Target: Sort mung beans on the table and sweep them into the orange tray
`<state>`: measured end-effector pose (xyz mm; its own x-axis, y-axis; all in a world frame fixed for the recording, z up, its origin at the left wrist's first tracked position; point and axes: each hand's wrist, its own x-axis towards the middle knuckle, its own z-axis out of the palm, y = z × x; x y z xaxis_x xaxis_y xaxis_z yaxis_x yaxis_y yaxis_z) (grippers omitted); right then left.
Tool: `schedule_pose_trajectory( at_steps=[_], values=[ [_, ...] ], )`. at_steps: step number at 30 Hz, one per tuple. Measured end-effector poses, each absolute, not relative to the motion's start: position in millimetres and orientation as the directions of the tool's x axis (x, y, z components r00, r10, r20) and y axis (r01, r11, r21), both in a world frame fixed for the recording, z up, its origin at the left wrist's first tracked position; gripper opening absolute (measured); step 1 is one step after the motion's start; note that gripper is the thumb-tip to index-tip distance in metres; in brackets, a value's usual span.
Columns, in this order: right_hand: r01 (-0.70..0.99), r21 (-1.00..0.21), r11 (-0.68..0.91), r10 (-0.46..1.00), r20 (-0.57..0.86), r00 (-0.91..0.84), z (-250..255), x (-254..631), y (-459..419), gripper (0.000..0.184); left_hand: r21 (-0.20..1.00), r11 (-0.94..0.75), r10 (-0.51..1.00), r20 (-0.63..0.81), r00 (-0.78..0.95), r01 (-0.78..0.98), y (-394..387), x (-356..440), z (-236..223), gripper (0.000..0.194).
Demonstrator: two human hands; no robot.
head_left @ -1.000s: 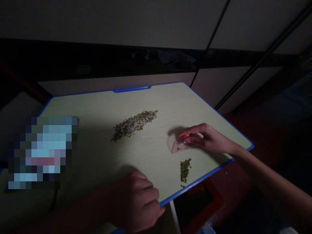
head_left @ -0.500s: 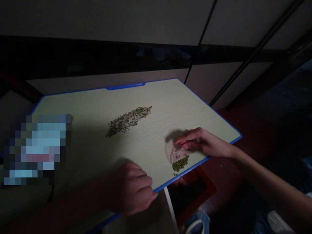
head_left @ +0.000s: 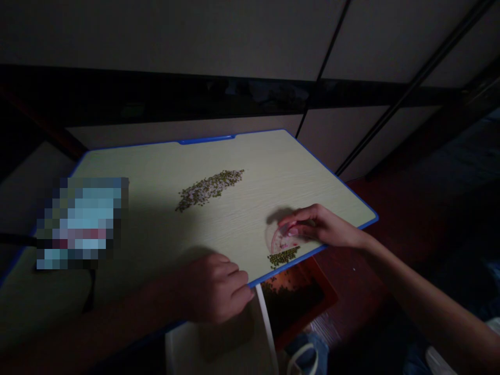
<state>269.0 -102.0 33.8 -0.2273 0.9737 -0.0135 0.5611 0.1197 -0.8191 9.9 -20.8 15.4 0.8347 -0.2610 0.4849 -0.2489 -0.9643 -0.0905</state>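
Seen from the wearer's head, facing forward and steeply down over a blue-edged surface (head_left: 312,177). Near enough to take in both the left hand (head_left: 221,286), low and left of centre, and the right hand (head_left: 308,224), right of centre. Reaching beyond to pale panels (head_left: 175,36) across the top and reddish floor (head_left: 355,281) at right.

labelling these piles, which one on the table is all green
The smaller pile, nearest the right hand, beside the clear protractor it pinches; the larger pile mixes green with pale grains.

The right hand (head_left: 322,226) partly hides what looks like a protractor (head_left: 282,240); its markings (head_left: 284,246) blur.
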Motion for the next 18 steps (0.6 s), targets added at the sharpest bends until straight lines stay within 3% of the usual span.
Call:
schedule_pose_trajectory(
  at_steps=[5,12,16,18],
  values=[
    [0.510,-0.854,0.099,0.980,-0.007,-0.201,30,268,-104,0.025,-0.056,-0.990,-0.140,0.350,0.926,-0.128,-66,8,31,0.020],
    [0.517,-0.847,0.121,0.983,0.030,-0.181,26,271,-107,0.023,0.187,-0.977,0.109,0.050,0.993,0.098,-153,21,4,0.010],
    [0.531,-0.839,0.117,0.983,0.022,-0.182,28,271,-107,0.022,0.080,-0.975,0.196,-0.133,0.971,0.208,-186,45,-49,0.018],
    [0.531,-0.840,0.116,0.983,0.022,-0.181,28,271,-107,0.022,0.032,-0.976,0.206,-0.156,0.966,0.213,-194,55,-74,0.023]
  ],
)
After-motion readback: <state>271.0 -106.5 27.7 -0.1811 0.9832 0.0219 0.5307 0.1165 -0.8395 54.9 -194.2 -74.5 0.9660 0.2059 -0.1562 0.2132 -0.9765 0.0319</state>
